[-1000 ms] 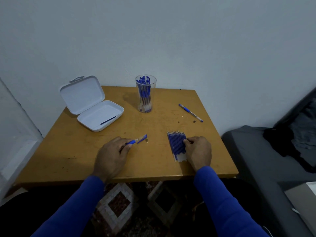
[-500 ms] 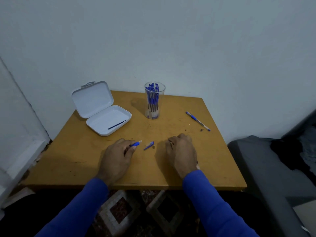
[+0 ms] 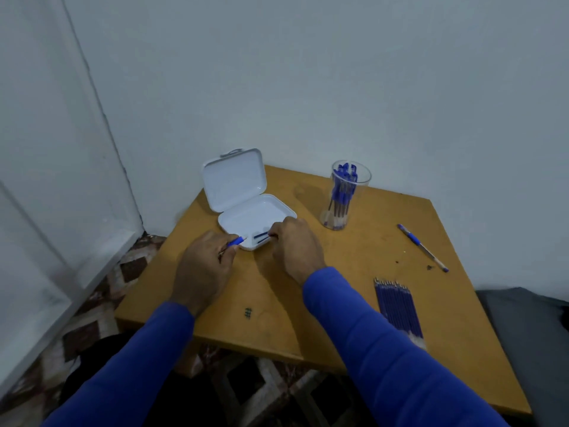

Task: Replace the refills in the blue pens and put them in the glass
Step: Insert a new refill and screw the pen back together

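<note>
Both hands crowd near edge of white case [image 3: 278,208]; left hand [image 3: 201,266] fingers [image 3: 229,246] pinch pen barrel [image 3: 237,241], right hand [image 3: 295,245] fingers at case rim. Raised lid [image 3: 234,180] blocks way beyond fingers. Glass [image 3: 343,195] stands right of right fingers, apart. Bare tabletop [image 3: 354,260] between right fingers and refill bundle [image 3: 398,309]; loose pen [image 3: 421,246] farther right. Wall close behind.

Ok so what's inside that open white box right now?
The white box tray holds thin dark blue refills near its front edge, where the right hand fingers reach in. That hand covers the tray's front right corner, so anything there is hidden.
</note>
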The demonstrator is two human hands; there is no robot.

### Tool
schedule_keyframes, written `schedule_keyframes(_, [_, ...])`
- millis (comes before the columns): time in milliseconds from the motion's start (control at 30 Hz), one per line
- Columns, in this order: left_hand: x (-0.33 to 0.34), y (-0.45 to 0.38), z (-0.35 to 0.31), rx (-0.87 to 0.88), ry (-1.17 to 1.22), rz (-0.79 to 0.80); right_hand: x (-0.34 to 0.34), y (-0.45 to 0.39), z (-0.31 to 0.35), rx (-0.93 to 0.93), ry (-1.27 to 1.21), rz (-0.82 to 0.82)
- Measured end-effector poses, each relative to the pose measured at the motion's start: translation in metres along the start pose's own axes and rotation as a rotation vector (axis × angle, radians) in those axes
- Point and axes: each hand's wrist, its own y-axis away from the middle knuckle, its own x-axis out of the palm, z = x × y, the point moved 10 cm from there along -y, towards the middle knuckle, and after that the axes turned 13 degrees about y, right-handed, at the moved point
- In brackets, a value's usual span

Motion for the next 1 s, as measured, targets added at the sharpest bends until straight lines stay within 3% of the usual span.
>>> schedule_keyframes(167, [-0.010,-0.007,0.021,-0.027,-0.027,0.019,0.003,-0.036,0.020,-0.078,0.055,0.076])
schedule_keyframes(467, [-0.005,-0.003,0.045,-0.168,-0.111,0.047,0.040,-0.070,0.042,-0.193,0.141,0.368])
schedule_keyframes(800, [-0.005,-0.002,0.044,-0.168,-0.109,0.052,0.032,-0.061,0.058,-0.357,0.169,0.284])
schedule_keyframes(1000, [-0.003,-0.003,0.038,-0.125,-0.120,0.068,-0.011,-0.048,0.052,-0.307,0.008,0.094])
